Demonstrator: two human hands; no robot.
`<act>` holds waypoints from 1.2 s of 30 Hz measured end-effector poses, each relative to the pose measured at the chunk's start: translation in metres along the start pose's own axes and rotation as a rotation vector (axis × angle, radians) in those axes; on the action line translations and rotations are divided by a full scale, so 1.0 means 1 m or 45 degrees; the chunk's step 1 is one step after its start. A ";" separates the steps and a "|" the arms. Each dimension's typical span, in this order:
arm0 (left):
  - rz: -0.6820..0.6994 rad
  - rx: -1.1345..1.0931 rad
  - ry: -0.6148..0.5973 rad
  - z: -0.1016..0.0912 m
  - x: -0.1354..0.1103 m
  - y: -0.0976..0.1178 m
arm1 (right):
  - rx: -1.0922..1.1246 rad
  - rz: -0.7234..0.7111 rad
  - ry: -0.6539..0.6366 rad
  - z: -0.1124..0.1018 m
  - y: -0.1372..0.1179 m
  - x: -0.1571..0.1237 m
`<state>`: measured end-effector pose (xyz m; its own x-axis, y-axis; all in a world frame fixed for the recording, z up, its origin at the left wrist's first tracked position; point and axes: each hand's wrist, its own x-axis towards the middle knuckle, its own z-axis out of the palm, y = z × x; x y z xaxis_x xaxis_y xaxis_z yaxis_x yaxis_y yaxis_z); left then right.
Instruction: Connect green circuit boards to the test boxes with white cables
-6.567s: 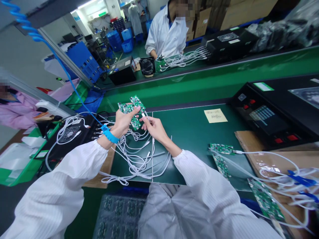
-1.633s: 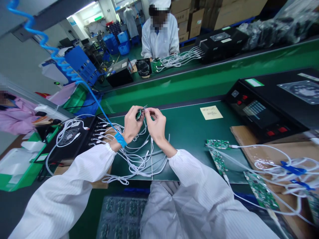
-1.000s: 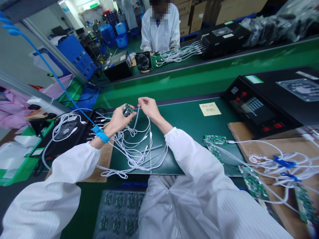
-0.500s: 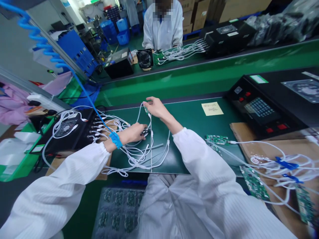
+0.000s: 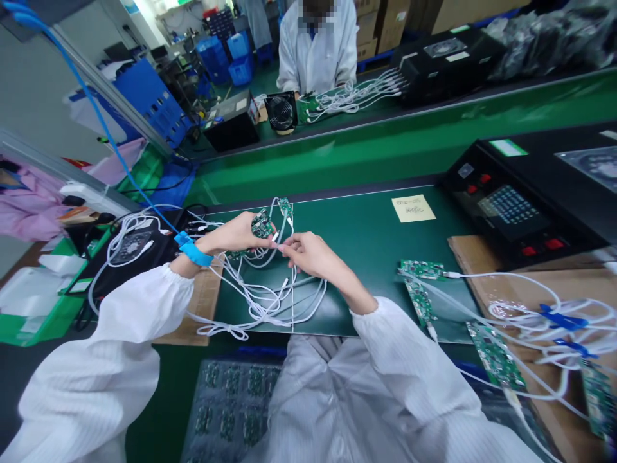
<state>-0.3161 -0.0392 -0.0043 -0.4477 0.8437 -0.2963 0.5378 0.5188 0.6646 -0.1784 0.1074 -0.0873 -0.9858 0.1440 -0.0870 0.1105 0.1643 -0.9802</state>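
My left hand (image 5: 234,233), with a blue wrist strap (image 5: 193,249), is closed around a small green circuit board (image 5: 263,223) above the mat. My right hand (image 5: 311,254) meets it fingertip to fingertip, pinching what looks like the end of a white cable; the fingers partly hide the contact. Just beyond the hands, another green circuit board (image 5: 286,207) lies on the mat with a white cable attached. Under and in front of the hands, white cables (image 5: 263,308) lie in loose loops.
A black box with a keypad (image 5: 511,199) stands at right, near a yellow note (image 5: 413,208). Wired circuit boards (image 5: 421,270) lie beside cardboard. Another black box (image 5: 130,251) is at left. A tray of boards (image 5: 226,405) sits below the table edge. A person (image 5: 318,51) sits opposite.
My left hand has risen from the cables and now shows a circuit board in its grip. My right hand has moved down from the far board to my left fingertips.
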 end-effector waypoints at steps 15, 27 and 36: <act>-0.360 -0.825 0.410 0.001 0.014 -0.007 | 0.973 0.106 0.054 0.019 0.020 0.027; -0.239 -1.276 0.746 0.014 0.046 -0.003 | 1.106 0.165 0.037 0.027 0.021 0.028; -0.041 -1.241 0.792 0.012 0.044 0.005 | 1.157 0.109 -0.107 0.030 0.023 0.026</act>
<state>-0.3242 0.0024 -0.0220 -0.8711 0.4779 -0.1134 -0.1379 -0.0164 0.9903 -0.2056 0.0857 -0.1172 -0.9887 0.0432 -0.1435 0.0761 -0.6799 -0.7293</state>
